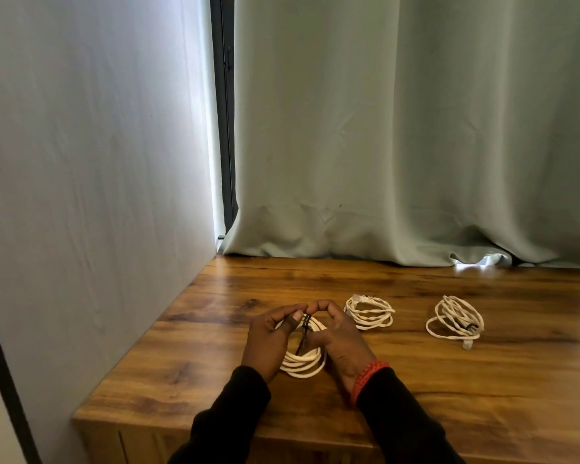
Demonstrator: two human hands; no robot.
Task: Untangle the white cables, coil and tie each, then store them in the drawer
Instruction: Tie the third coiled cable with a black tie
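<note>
A coiled white cable (pixel 304 363) lies on the wooden table top between my hands. A black tie strap (pixel 304 333) wraps over its far side and hangs down across the coil. My left hand (pixel 271 336) grips the coil's left side, thumb pressed by the strap. My right hand (pixel 337 336) holds the right side, its fingers curled over the top to meet the left fingertips at the strap. A second white coil (pixel 369 312) rests just right of my hands. A third, looser coil (pixel 456 319) with a dark tie lies farther right.
The wooden table (pixel 416 390) meets a white wall panel (pixel 98 195) on the left and a pale green curtain (pixel 416 162) at the back. The cabinet front (pixel 131 443) shows below the near edge. A red bracelet (pixel 365 380) circles my right wrist.
</note>
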